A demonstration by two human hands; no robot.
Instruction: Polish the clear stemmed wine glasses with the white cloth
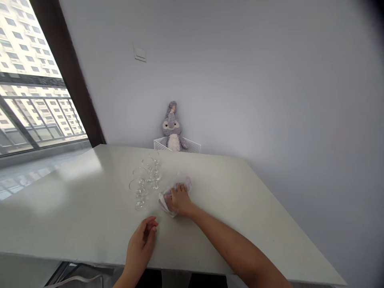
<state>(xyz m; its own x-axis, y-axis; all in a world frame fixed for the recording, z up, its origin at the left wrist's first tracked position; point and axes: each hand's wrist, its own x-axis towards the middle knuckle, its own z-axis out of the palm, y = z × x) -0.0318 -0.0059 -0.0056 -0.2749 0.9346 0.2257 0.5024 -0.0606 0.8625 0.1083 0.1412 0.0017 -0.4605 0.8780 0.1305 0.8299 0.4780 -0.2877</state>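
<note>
My right hand (180, 201) lies over a crumpled, see-through whitish plastic bag (186, 181) on the table, its fingers bent into the film. Part of the bag is hidden beneath the palm. Near the table's front, my left hand (142, 241) rests with loosely curved fingers, the thumb apart from them and nothing held. Just left of the bag stand several clear stemmed glasses, upright and close together, among them a near one (140, 196) and a far one (155, 168). Neither hand touches the glasses.
The pale table (99, 224) runs back to a plain wall. Behind its far edge, a grey plush toy (172, 130) sits in a white perforated basket (193, 146). A window (36, 80) with a railing is at left. A pale cable (81, 279) hangs below the front edge.
</note>
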